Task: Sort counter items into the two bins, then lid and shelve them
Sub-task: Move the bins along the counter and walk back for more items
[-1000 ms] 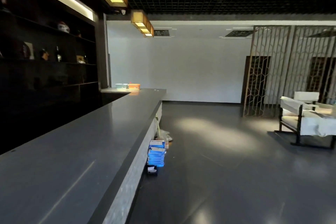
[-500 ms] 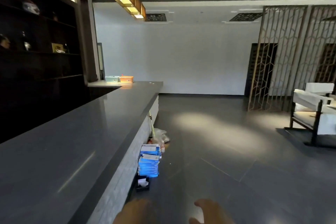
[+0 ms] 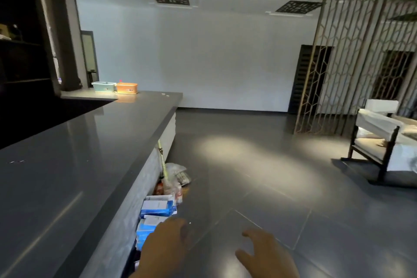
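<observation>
Long grey counter (image 3: 74, 165) runs away along the left side, dark shelving (image 3: 20, 56) behind it. At its far end, two bins sit side by side and touching: teal bin (image 3: 104, 86) on the left, orange bin (image 3: 126, 88) on the right. Both look unlidded (contents too small to tell). A few tiny specks on the countertop near the far corner; cannot tell what they are.

Both hands low in view, well apart from the bins. Left hand (image 3: 165, 246) hangs in front of the counter's face, back toward the camera, fingers loosely together and pointing forward, holding nothing. Right hand (image 3: 267, 253) is over bare floor, fingers spread and slightly bent, thumb out to the left, also holding nothing.

On the floor against the counter base: a stack of blue-and-white boxes (image 3: 155, 212), partly hidden by the left hand, and beyond it a clear plastic bag (image 3: 174, 171) with a pale stick leaning on the counter. White armchair (image 3: 383, 140) at the right, lattice screen (image 3: 352, 58) behind it. Grey tiled floor (image 3: 259, 165) with a patch of light.
</observation>
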